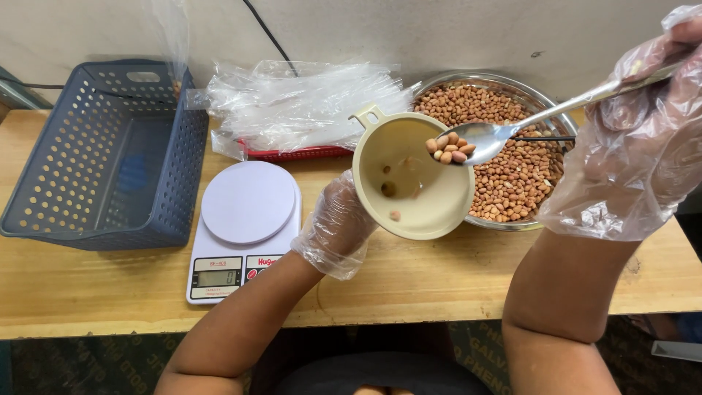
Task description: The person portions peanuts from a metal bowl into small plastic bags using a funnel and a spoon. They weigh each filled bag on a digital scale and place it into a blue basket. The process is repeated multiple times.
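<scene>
My left hand (pixel 338 223), in a clear plastic glove, holds a cream plastic funnel (pixel 409 179) from below, above the table's middle. A few peanuts lie inside the funnel. My right hand (pixel 643 139), also gloved, grips a metal spoon (pixel 504 132) whose bowl carries several peanuts over the funnel's right rim. Behind the funnel sits a round steel bowl (pixel 545 99) filled with peanuts.
A white digital kitchen scale (pixel 245 227) stands left of the funnel. A grey perforated basket (pixel 102 157) sits at the far left. Clear plastic bags (pixel 300 102) are piled on a red tray (pixel 292 153) against the wall. The wooden table (pixel 439 285) ends near me.
</scene>
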